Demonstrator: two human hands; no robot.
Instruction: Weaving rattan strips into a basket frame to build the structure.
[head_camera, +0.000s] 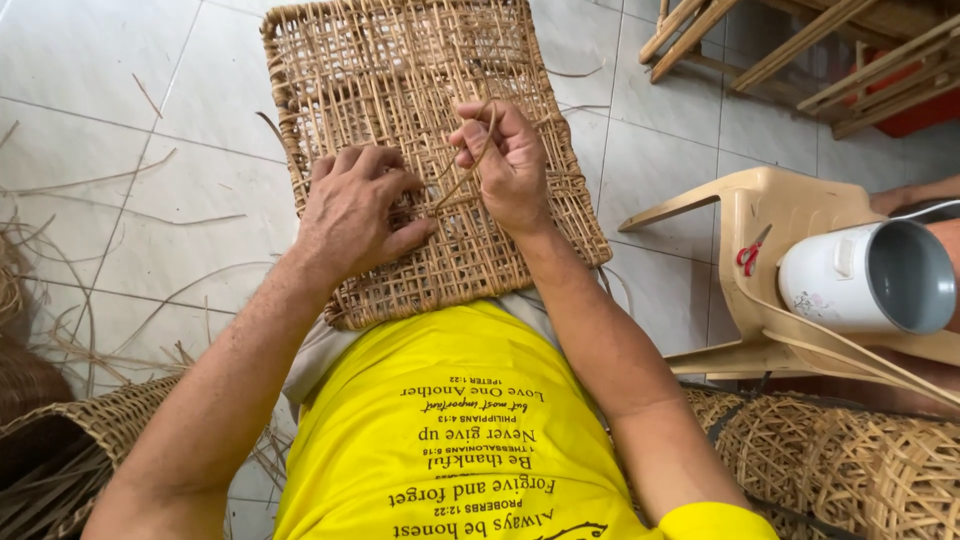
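Strip (468, 170) pinched in right hand (508, 165) may snap if pulled hard across panel (400, 70), where left hand (352, 210) presses flat.

Bright, even daylight, soft and diffuse. Mild sheen on white floor tiles (150, 130), top left washed out. Faint soft shadows under hands on woven panel (400, 80). Sharp focus centre; wide-angle bending at edges, slight softness in corners. No motion blur.
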